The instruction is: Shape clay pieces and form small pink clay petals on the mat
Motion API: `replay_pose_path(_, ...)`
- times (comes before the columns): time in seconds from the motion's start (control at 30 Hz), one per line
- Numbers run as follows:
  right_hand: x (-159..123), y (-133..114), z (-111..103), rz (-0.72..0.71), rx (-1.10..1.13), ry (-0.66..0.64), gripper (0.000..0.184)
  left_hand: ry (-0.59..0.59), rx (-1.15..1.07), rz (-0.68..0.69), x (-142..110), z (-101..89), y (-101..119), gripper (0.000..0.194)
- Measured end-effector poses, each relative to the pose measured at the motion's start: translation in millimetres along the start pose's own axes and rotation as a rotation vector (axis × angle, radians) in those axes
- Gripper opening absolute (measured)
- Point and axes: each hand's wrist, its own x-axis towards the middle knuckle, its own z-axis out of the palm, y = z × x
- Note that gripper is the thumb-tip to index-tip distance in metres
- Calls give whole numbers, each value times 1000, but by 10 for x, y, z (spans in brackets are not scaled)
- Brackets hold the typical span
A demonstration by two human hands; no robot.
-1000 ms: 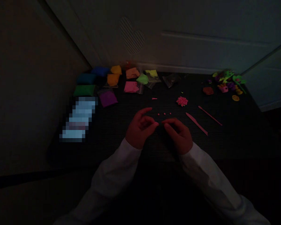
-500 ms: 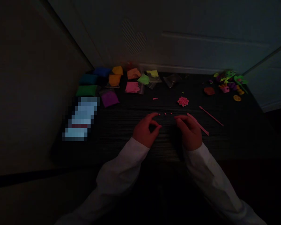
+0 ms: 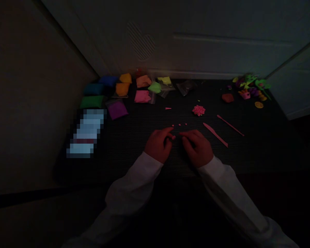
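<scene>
Between the thumb and fingers of my left hand (image 3: 158, 145) sits a small lump of pink clay (image 3: 173, 137). My right hand (image 3: 198, 148) is close beside it on the right, its thumb and forefinger drawn together; whatever may be between them is too small to make out. Just beyond my fingertips lie three tiny pink clay balls (image 3: 179, 125) in a row. Farther back rests a pink clay flower (image 3: 198, 110) with many petals. A pink plastic knife (image 3: 215, 134) and a thin pink modelling tool (image 3: 230, 125) lie right of my right hand.
Clay packets, including a purple one (image 3: 117, 109) and a green one (image 3: 92, 102), line the back left. A lit phone (image 3: 86, 132) lies at the left. Finished colourful clay pieces (image 3: 250, 86) and a reddish-brown lump (image 3: 227, 98) are at the back right. A panel (image 3: 209, 55) rises behind the dark table.
My right hand has moved left, away from the knife and close to my left hand. The pink lump at my left fingers shows more clearly. The whole view has shifted slightly.
</scene>
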Motion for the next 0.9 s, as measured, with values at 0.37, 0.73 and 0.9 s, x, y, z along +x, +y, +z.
replay_pose_path(0.37,-38,-65,39,-105,-469,-212,38,84,219,120,-43,-25,-88,29)
replay_pose_path(0.73,-35,-60,31,-81,-455,-217,37,87,361,156,-84,-11,-61,30)
replay_pose_path(0.9,-35,-35,31,-65,-402,-191,35,60,371,149,-88,-8,-58,29)
